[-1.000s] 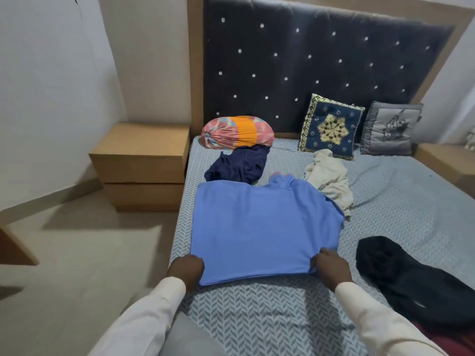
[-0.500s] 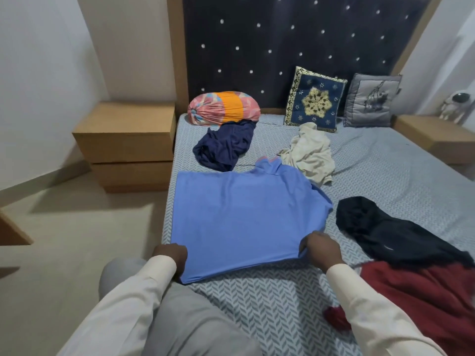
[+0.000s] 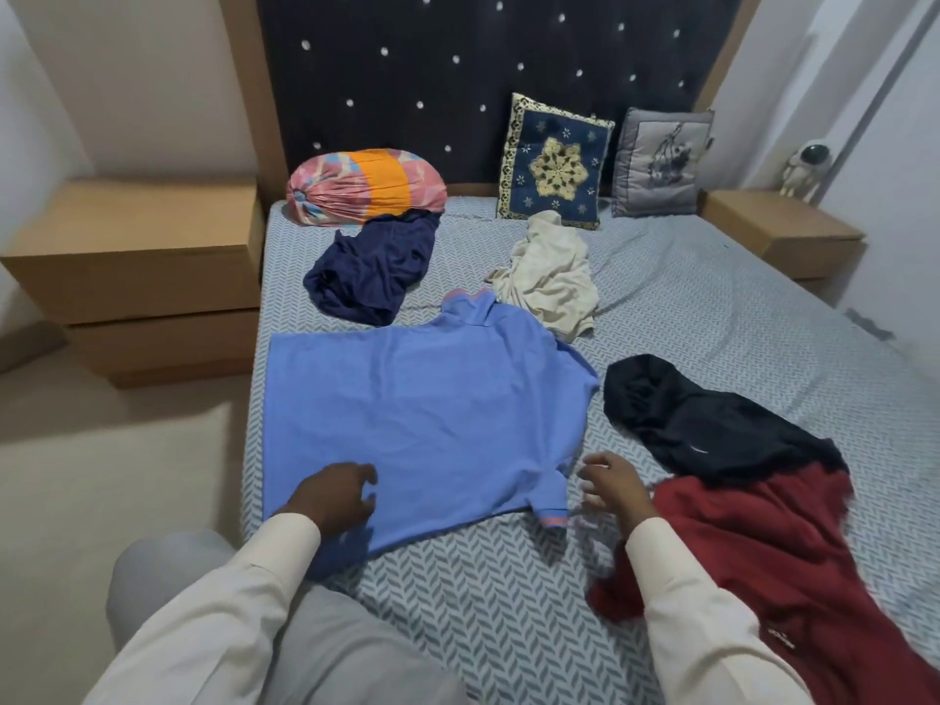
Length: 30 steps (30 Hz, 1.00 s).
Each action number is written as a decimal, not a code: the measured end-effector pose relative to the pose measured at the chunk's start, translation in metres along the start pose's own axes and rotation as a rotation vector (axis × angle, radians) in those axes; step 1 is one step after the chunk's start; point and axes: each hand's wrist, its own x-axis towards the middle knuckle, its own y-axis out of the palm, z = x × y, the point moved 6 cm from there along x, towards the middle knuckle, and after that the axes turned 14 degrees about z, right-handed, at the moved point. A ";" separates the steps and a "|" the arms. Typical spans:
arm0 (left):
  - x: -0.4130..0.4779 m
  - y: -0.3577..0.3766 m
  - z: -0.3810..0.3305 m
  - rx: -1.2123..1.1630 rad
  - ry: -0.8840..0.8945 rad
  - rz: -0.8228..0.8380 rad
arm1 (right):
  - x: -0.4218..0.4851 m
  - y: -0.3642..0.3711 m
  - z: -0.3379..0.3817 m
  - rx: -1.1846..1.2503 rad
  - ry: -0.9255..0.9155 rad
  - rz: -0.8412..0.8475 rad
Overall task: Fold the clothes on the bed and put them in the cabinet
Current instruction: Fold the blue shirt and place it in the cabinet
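Note:
A light blue polo shirt [image 3: 422,409] lies spread flat on the bed [image 3: 508,602], collar toward the headboard. My left hand [image 3: 335,493] hovers over its near left part with fingers loosely curled, holding nothing. My right hand [image 3: 613,483] is just off the shirt's right sleeve, fingers spread and empty. Unfolded clothes lie around: a navy garment [image 3: 374,274], a cream garment [image 3: 552,277], a black garment [image 3: 712,424] and a dark red garment [image 3: 753,557] under my right forearm.
A striped pink and orange bolster [image 3: 366,188], a blue patterned cushion [image 3: 554,162] and a grey cushion [image 3: 658,162] lean at the dark headboard. Wooden nightstands stand at the left [image 3: 137,272] and right [image 3: 783,236], the right one bearing a small astronaut figure [image 3: 806,167].
Both hands have let go of the blue shirt's near edge. The left moved inward over the shirt; the right lifted off beside the sleeve. The view tilted down and to the right.

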 end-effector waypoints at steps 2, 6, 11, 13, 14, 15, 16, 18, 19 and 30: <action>0.008 0.005 -0.014 -0.058 0.102 -0.022 | 0.018 -0.017 -0.030 -0.013 0.089 -0.121; 0.018 0.023 -0.014 0.081 0.048 0.061 | 0.017 0.010 -0.030 -0.093 0.130 -0.118; 0.018 0.030 -0.004 0.091 -0.006 0.135 | 0.010 0.050 0.002 -0.084 0.117 -0.104; 0.018 0.032 -0.003 0.077 -0.020 0.154 | 0.010 0.059 0.007 -0.055 0.123 -0.102; 0.018 0.033 -0.003 0.071 -0.021 0.156 | 0.012 0.061 0.009 -0.055 0.116 -0.101; 0.017 0.033 -0.003 0.066 -0.021 0.158 | 0.022 0.064 0.004 -0.060 0.136 -0.095; 0.017 0.033 -0.003 0.064 -0.021 0.159 | 0.029 0.065 -0.001 -0.045 0.139 -0.090; 0.016 0.033 -0.003 0.061 -0.024 0.165 | 0.048 0.067 -0.012 0.016 0.170 -0.047; 0.016 0.032 -0.003 0.061 -0.028 0.169 | 0.048 0.070 -0.010 0.108 0.187 0.037; 0.013 0.038 0.004 -0.009 -0.147 0.286 | -0.003 -0.049 -0.048 0.230 0.012 -0.449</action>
